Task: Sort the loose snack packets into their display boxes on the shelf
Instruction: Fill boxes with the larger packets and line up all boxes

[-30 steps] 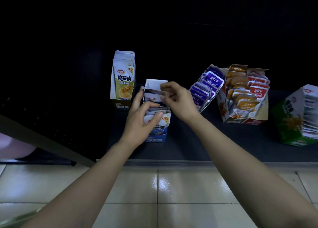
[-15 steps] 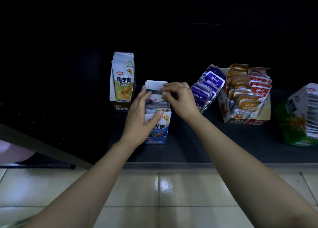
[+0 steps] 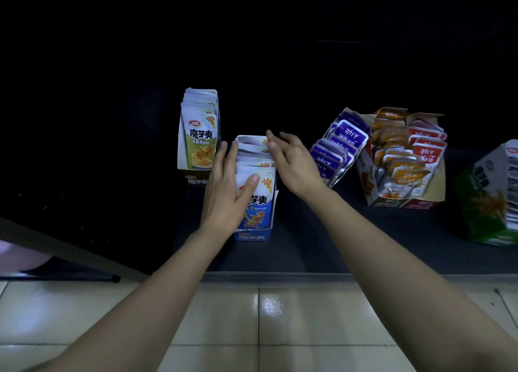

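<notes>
Blue snack packets (image 3: 256,158) are being kept upright in a row inside their blue display box (image 3: 253,235), near the front edge of the dark shelf (image 3: 308,248). The left hand (image 3: 224,192), fingers straight, is being laid along the row's left side, thumb on the front packet. The rearmost packets are being touched by the extended fingertips of the right hand (image 3: 294,161); nothing is being gripped by either hand. A yellow-green box (image 3: 197,136) is standing just beside, to the left

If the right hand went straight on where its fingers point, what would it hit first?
The right hand would meet the rear white foil packets standing in the blue cardboard display box; its fingertips seem to be at their edge, though depth is unclear.
</notes>
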Demonstrator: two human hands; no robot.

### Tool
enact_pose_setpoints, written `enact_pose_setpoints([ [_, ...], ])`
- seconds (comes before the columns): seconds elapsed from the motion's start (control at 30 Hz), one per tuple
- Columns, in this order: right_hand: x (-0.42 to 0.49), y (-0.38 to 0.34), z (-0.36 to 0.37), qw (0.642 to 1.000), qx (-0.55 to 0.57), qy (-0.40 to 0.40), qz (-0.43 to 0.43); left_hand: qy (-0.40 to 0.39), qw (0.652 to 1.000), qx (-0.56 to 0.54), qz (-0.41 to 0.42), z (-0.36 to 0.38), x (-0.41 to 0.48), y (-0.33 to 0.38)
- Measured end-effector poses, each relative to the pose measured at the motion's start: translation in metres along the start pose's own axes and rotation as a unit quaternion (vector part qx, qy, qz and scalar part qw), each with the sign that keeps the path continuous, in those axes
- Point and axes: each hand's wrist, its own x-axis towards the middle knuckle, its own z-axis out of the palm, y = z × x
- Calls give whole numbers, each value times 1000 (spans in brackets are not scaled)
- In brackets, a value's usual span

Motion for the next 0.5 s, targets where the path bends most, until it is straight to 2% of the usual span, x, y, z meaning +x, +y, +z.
enact_pose_setpoints([
  [0.07,-5,-7,-3,1000,19,1,-8,-10,1000,6,-6,0,0,-1],
  [0.13,-11,-15,-6,997,45,45,-54,-9,1000,9,-6,-1,0,-1],
  [0.2,-16,-16,-9,994,30,51,-91,-11,1000,6,-19,-1,-2,0],
  [0.37,-18,-8,0,995,-29,-64,-69,-45,996,-55,-62,2,1,4],
  [0.5,-11,-13,1,994,-47,19,-99,-45,993,-77,-82,-1,5,8],
])
